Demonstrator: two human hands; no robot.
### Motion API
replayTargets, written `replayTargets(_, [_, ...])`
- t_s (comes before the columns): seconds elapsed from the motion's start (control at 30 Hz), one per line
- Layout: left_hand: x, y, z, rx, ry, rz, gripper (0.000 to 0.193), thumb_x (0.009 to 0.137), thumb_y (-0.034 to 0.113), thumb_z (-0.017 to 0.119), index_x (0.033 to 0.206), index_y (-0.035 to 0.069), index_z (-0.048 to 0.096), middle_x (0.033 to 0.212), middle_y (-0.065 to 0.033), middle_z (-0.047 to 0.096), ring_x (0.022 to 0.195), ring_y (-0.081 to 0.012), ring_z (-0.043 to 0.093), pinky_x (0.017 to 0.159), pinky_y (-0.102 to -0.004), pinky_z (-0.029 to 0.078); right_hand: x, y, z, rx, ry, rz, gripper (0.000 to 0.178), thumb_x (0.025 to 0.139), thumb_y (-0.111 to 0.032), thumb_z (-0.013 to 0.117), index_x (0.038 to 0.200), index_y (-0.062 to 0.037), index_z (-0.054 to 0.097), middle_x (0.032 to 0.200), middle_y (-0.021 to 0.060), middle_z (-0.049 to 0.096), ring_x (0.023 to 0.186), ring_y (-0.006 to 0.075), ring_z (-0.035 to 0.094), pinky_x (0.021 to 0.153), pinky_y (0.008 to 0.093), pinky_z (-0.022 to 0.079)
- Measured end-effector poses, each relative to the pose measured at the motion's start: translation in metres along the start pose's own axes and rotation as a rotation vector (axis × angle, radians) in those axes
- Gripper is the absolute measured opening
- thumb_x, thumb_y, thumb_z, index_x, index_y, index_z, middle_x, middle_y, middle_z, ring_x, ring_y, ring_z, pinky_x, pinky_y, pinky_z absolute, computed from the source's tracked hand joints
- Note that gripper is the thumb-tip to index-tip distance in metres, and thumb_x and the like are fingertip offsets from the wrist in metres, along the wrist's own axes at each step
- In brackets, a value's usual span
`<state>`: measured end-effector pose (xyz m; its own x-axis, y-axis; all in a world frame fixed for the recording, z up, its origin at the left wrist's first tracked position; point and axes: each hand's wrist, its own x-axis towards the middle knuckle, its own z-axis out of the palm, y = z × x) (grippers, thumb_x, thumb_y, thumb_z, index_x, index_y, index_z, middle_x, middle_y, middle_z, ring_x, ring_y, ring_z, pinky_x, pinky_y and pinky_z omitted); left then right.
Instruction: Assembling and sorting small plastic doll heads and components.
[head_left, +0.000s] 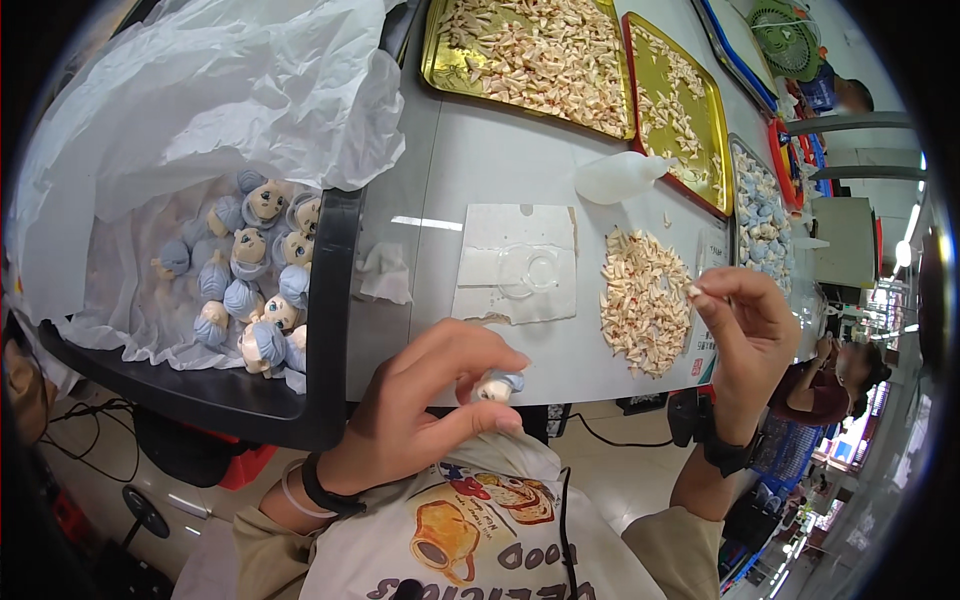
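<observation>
My left hand [415, 390] is closed round a small doll head [494, 390] with blue-grey hair, held just in front of the table's near edge. Its thumb and forefinger grip the sides. To the right, my right hand [752, 325] pinches a tiny cream-coloured piece [694, 291] between thumb and fingertips. That hand hovers at the right side of a heap of small pointed cream pieces [645, 305] with reddish marks. Between the hands, farther back, a clear round dish [530, 270] rests on a white cardboard square [478, 240].
A black crate [330, 330] lined with white paper holds several doll heads [250, 250] at left. A white squeeze bottle [615, 178] lies behind the heap. Gold trays [632, 90] of pieces stand at the back. Crumpled tissue [386, 273] lies beside the crate. Other people [835, 380] sit at right.
</observation>
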<state>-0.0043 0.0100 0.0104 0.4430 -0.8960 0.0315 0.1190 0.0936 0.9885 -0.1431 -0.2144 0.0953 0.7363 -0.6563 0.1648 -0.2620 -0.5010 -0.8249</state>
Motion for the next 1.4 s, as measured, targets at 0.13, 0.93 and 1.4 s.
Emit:
replayTargets(0.13, [0.003,-0.007,-0.001,0.044,-0.028,0.080,0.029,0.074,0.000,0.073,0.103,0.002,0.065,0.104,-0.0116,0.058,0.093,-0.0187,0.058,0.073,-0.0269,0.047,0.023,-0.012,0.023,-0.056,-0.182,-0.075,0.010,0.074,0.007,0.066,0.082,0.0026,0.063,0.081,0.0065,0.063,0.072,0.0110,0.056,0.068,0.0225,0.044])
replayTargets(0.93, [0.006,-0.014,-0.008,0.000,-0.133,0.117,0.027,0.078,-0.002,0.068,0.104,0.000,0.063,0.109,-0.0148,0.057,0.095,-0.0232,0.059,0.078,-0.0300,0.049,0.046,-0.022,0.083,-0.416,-0.430,-0.232,0.012,0.068,0.002,0.068,0.075,-0.0029,0.059,0.074,0.0068,0.052,0.070,0.0224,0.050,0.060,0.0316,0.039])
replayTargets(1.4, [-0.001,-0.010,0.008,-0.393,-0.006,-0.038,0.036,0.079,-0.009,0.064,0.111,0.000,0.050,0.119,-0.0161,0.048,0.111,-0.0219,0.054,0.092,-0.0335,0.052,-0.006,-0.030,0.048,0.037,-0.355,-0.079,0.015,0.065,0.004,0.070,0.079,-0.0020,0.065,0.078,0.0076,0.058,0.072,0.0168,0.055,0.063,0.0261,0.041])
